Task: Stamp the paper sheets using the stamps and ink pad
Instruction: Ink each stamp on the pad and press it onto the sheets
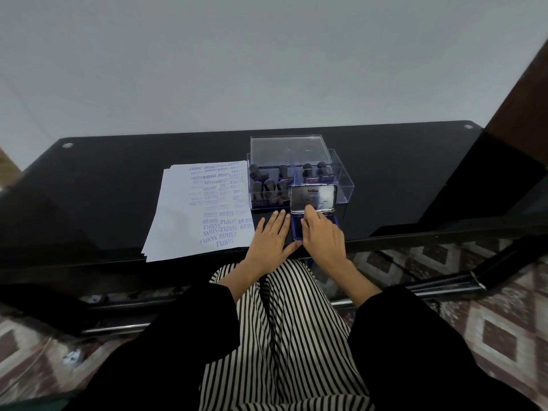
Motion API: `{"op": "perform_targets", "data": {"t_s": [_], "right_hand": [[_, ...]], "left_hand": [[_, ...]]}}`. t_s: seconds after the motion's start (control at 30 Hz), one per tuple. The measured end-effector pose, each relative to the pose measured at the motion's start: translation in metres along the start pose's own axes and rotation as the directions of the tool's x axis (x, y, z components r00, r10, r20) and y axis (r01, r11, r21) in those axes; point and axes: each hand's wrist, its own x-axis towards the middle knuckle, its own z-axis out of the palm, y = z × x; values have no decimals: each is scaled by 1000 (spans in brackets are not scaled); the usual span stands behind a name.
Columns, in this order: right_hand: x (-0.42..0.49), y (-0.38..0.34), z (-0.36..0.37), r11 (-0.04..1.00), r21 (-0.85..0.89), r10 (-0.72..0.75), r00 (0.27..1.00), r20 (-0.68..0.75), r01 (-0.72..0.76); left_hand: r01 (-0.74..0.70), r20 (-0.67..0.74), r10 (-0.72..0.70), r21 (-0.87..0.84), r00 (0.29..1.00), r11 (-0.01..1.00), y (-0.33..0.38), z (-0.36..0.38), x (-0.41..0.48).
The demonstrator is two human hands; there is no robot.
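Note:
A stack of white paper sheets point(184, 221) lies on the black glass table point(112, 179), its top sheet covered with purple stamp prints. To its right a clear plastic box point(344, 185) holds several dark-handled stamps point(268, 186). In front of the box sits the ink pad point(296, 229), a purple base with its metal lid point(314, 195) standing up. My left hand point(267, 238) lies flat on the table beside the pad, its thumb at the pad's near corner. Reaching over the pad, my right hand point(323, 235) touches the lower part of the lid with its fingertips and hides most of the pad.
The box's clear lid point(289, 149) stands propped behind the stamps. The table's near edge runs just under my wrists, with striped clothing and a patterned floor below. A dark wooden frame point(516, 108) rises at the right.

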Motion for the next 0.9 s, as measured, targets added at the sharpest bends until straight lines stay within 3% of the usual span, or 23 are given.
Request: {"op": "perform_targets", "data": {"t_s": [0.53,0.9], "right_hand": [[19,-3,-7,1000,-16,-21,998,61,22],[3,5,6,1000,4,6,1000,19,-6]], "left_hand": [[4,8,-4,-22,1000,1000,1,-2,-1],[4,4,-4,-22,1000,1000,1,-1,0]]}}
